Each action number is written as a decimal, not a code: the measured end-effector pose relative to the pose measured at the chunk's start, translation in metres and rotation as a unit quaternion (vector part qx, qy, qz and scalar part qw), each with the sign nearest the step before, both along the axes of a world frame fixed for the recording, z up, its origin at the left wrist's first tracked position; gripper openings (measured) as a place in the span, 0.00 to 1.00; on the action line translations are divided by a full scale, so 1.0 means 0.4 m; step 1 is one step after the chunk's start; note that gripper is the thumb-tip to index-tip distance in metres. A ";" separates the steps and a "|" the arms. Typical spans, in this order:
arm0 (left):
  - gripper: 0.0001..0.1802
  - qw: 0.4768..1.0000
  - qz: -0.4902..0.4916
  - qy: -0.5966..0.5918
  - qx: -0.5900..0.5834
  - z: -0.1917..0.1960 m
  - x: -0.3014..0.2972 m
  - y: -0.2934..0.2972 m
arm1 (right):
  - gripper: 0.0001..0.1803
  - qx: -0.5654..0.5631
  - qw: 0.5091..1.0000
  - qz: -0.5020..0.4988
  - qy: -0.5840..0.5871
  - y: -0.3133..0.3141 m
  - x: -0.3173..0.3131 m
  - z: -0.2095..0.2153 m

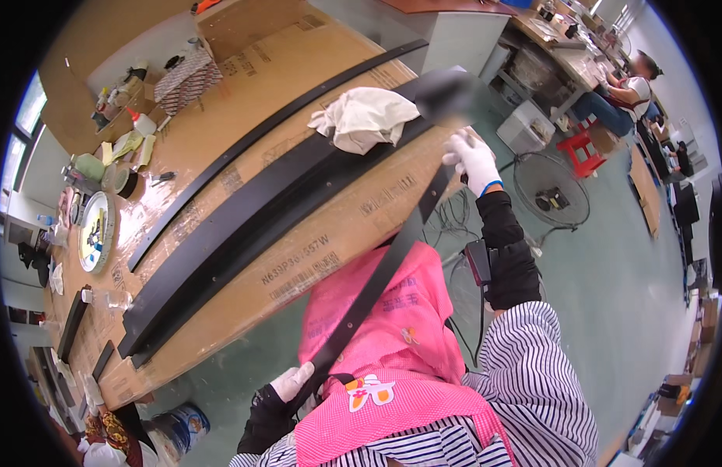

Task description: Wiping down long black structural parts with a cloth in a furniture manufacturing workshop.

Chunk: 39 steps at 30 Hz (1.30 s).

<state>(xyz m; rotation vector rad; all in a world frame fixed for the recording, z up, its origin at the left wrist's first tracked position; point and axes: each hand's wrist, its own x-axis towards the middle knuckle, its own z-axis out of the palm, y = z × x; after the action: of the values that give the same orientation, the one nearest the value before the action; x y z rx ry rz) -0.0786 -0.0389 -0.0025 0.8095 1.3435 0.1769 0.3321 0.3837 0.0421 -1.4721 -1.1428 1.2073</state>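
Observation:
A long black strip (380, 278), slightly bent and dotted with small holes, slants across the front of my pink apron. Its lower end is in my left hand (292, 381), white-gloved and closed, close to my waist. At the upper end my right hand (474, 162), also in a white glove, has its fingers closed around the strip beside the table corner. Beyond them, wide black curved panels (244, 222) lie on the cardboard-covered table (322, 249). A crumpled white cloth (365, 118) rests on the panels near a blurred dark shape.
Another narrow black strip (271, 128) lies farther back. Toward the left are a round white dish (97, 232), a glue bottle (143, 123) and another person's gloved hand (92, 391). A caged fan (551, 191), cables and a red stool (580, 150) stand right, near a seated person.

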 end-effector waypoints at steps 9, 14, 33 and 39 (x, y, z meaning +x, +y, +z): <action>0.39 0.994 0.038 -0.082 -0.059 -0.067 -0.040 -0.053 | 0.09 -0.162 0.911 0.016 0.379 -0.105 0.162 -0.143; 0.37 0.998 0.019 -0.058 -0.030 0.006 -0.041 -0.064 | 0.17 -0.130 0.976 0.128 0.118 -0.099 0.124 -0.097; 0.10 0.903 -0.252 0.148 0.315 -0.057 -0.080 -0.190 | 0.22 0.164 0.874 0.213 -0.405 -0.073 0.086 -0.133; 0.09 0.958 -0.150 0.059 0.239 -0.106 -0.093 -0.222 | 0.22 0.191 0.824 0.187 -0.500 -0.090 0.058 -0.121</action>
<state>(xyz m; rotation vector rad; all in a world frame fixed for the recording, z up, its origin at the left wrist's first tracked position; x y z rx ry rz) -0.1159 -0.1277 -0.0447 1.4397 1.2864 0.2202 0.3555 0.3479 -0.0063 -1.6066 -2.3055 0.2835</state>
